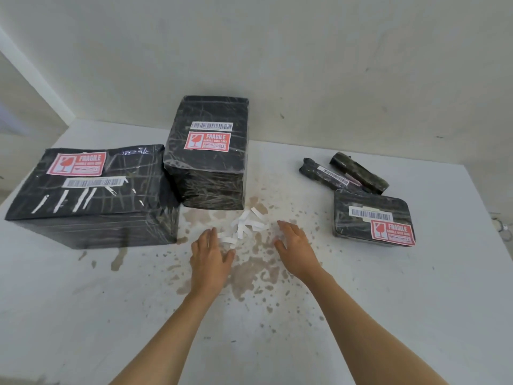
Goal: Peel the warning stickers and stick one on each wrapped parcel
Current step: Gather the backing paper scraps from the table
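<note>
A plain off-white wall (277,51) fills the upper half of the frame, marked with a few small dark scuffs toward the right. At the upper left a white edge runs diagonally down a corner. Below, a white tabletop (83,315) meets the wall and spreads across the lower frame, blotched at its centre with brown stains (249,276) and scattered specks. The light is soft and even

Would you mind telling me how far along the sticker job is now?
Done: fragile stickers sit on the large parcel, the tall parcel and the small flat parcel. In hand: no sticker; the left hand and right hand are open over the white backing strips, apparently gathering them. Left: the two slim parcels at back right show no clear warning sticker from here.
</note>
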Demonstrator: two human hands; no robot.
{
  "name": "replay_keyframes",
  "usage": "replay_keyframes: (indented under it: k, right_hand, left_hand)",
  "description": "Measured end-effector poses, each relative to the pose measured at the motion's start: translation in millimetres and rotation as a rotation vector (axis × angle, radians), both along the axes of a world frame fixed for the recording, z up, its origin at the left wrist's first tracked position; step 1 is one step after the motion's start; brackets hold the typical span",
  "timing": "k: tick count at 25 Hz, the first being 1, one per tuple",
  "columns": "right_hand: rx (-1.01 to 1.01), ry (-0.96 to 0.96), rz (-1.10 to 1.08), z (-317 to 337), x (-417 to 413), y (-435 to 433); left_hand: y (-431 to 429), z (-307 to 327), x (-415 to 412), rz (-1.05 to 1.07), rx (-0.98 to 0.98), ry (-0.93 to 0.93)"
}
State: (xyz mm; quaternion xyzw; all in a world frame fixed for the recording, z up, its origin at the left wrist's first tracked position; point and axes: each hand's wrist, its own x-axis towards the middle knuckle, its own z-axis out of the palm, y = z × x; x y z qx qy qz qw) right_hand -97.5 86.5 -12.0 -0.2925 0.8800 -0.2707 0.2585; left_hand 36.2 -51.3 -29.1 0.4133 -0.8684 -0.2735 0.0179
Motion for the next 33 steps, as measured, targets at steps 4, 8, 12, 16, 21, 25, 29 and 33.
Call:
replay_keyframes:
  k: [4, 8, 12, 16, 21, 25, 29, 33]
  right_hand:
    - [-0.092, -0.103, 0.024, -9, -7, -34]
    - [-0.072, -0.088, 0.16, -21, -15, -46]
    - [-0.037, -0.071, 0.266, -19, -21, -35]
    - [-0.088, -0.096, 0.216, -17, -15, -7]
    - [-0.127, -0.08, 0.127, -16, -6, 36]
    - [-0.191, 0.048, -0.075, -18, -6, 63]
    - [-0.393, 0.485, -0.312, -8, -19, 77]
    - [-0.226, 0.527, -0.791, 2, -58, 94]
  left_hand:
    - [12, -14, -18, -0.042, 0.033, 0.161]
    - [24, -26, -34, -0.124, 0.058, 0.211]
    - [30, -28, -43, -0.208, 0.112, 0.228]
    - [51, -21, -43, -0.261, 0.239, 0.251]
    - [83, -13, -45, -0.305, 0.35, 0.299]
    - [98, -3, -54, -0.298, 0.435, 0.322]
    - [97, 5, -68, -0.274, 0.256, 0.362]
    - [89, 9, -93, -0.313, -0.031, 0.41]
